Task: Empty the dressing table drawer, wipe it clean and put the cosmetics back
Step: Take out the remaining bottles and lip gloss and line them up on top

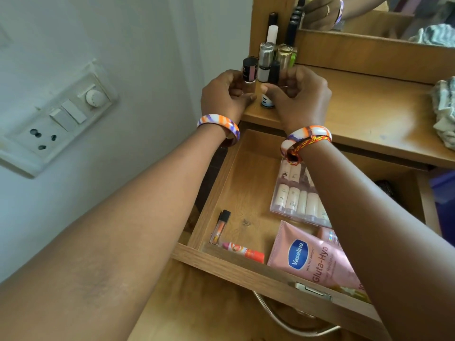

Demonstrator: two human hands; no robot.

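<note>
Both hands were up at the left end of the desk (369, 114), right by the cluster of little bottles standing there. The left hand (225, 97) had its fingers curled around a dark-capped bottle with a pink label (250, 70), pinching it near the bottom. The right hand (299, 94) was curled in too, fingers closed around a small black-capped bottle (273, 71), and just under it a tiny white-and-dark bottle (267, 102) stood on the desk edge. Behind those stood a silver-capped bottle (266, 54), a gold-capped one (284, 54), and a few taller dark tubes against the wooden upright. Each wrist had an orange, white and purple bangle, plus a red-yellow thread on the right one. The drawer (241, 269) was pulled open below the arms and still had stuff in it: a clear pack of pale lipstick-type tubes (293, 195) toward the back right, a pink Vaseline tube (317, 262) at the front right partly under the right forearm, an orange gloss with a black cap (220, 226) leaning along the left wall, and a pink-orange lip balm stick (243, 252) lying along the front. A crumpled cloth (444, 112) sat on the far right of the desk. On the wall to the left was a switchboard (56, 124).
</note>
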